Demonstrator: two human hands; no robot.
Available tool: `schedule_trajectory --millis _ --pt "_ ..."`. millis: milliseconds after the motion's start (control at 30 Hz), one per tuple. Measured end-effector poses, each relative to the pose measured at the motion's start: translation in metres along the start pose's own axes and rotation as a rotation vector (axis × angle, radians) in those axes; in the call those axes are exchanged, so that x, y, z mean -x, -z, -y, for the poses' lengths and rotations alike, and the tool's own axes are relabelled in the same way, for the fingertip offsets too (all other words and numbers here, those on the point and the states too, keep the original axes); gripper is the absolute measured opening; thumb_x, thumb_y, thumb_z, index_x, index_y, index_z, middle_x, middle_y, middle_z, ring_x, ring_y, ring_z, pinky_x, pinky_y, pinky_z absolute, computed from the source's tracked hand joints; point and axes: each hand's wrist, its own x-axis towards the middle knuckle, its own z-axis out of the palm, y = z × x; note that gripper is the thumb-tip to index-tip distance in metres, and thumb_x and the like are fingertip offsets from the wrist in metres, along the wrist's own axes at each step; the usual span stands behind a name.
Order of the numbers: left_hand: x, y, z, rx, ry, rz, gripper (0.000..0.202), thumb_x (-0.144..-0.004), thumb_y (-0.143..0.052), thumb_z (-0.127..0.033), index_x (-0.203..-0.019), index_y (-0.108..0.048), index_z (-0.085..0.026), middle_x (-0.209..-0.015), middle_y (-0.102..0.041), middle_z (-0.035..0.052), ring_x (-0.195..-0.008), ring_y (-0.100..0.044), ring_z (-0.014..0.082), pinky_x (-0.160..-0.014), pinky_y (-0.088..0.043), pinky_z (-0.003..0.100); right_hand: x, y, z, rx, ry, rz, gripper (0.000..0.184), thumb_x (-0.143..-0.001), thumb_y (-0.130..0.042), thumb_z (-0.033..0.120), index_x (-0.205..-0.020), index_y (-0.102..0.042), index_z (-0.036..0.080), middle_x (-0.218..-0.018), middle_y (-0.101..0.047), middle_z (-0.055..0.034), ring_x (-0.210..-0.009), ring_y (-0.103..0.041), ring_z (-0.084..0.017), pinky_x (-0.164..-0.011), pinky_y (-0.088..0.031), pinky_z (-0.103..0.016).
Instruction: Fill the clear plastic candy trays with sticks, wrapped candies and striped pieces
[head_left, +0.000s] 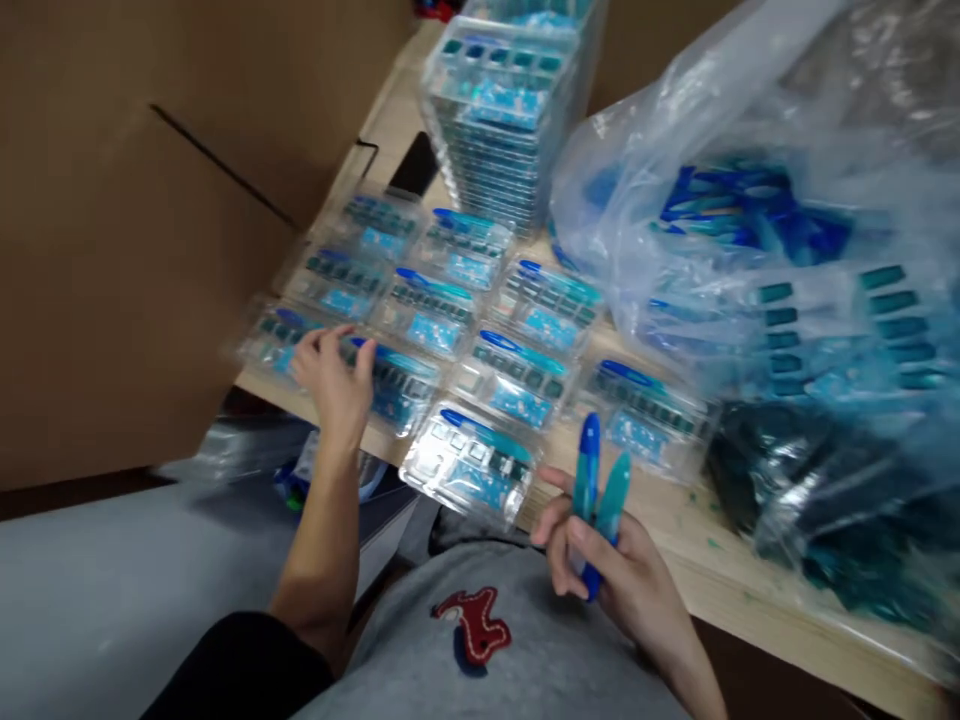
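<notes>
Wooden tabletop [686, 515], partly bare front edge [742, 615], left hand [334, 385] spread at packs [405, 385] (right hand [600, 560] clutching blue-teal pieces [589, 465])

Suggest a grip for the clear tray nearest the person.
Probably pinch the near rim of the clear tray, from the near side: it lies at the edge of the table, rim facing outward, while other trays crowd its far side.

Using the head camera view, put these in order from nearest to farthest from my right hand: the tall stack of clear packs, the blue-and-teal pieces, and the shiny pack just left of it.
1. Blue-and-teal pieces: held in your right hand.
2. Shiny pack: just left of it.
3. Tall stack: farther back, toward the left.
</notes>
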Motion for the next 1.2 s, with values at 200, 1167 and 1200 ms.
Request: schedule_trajectory --millis 200,1167,1200 --pt "0.064 0.010 -0.068 0.516 -0.086 0.729 0.027 -0.093 -0.059 -0.037 -0.114 -0.067 -0.023 -0.097 -0.073 0.0043 -0.089 -0.069 0.0182 -0.085 -0.056 0.033 -0.004 -0.005 0.006 -0.083 -0.018 0.156 0.032 -0.093 -0.066 0.047 -0.100 -0.070 0.016 -0.080 -0.065 -0.0047 -0.050 -0.046 -0.008 -0.046 -0.029 -0.021" --pt "-0.115 0.032 0.054 -0.145 0.261 -0.247 0.029 -0.074 -0.074 -0.015 -0.102 -0.065 -0.013 -0.129 -0.053 0.0208 -0.132 -0.044 0.0433 -0.111 -0.030 0.064 0.002 0.015 -0.003 0.333 -0.018 -0.156 0.036 -0.093 -0.065 0.052 -0.112 -0.065 0.022 -0.082 -0.062 -0.0039 -0.061 -0.057 -0.016 -0.052 -0.046 -0.026" --pt "-0.110 0.032 0.046 -0.149 0.239 -0.240 0.031 -0.074 -0.072 -0.014 -0.104 -0.065 -0.013 -0.132 -0.051 0.0227 -0.135 -0.041 0.0448 -0.113 -0.027 0.065 0.001 0.011 -0.001 0.267 -0.017 -0.171 0.038 -0.093 -0.066 0.051 -0.119 -0.062 0.023 -0.083 -0.062 -0.0030 -0.059 -0.055 -0.014 -0.051 -0.043 -0.024"
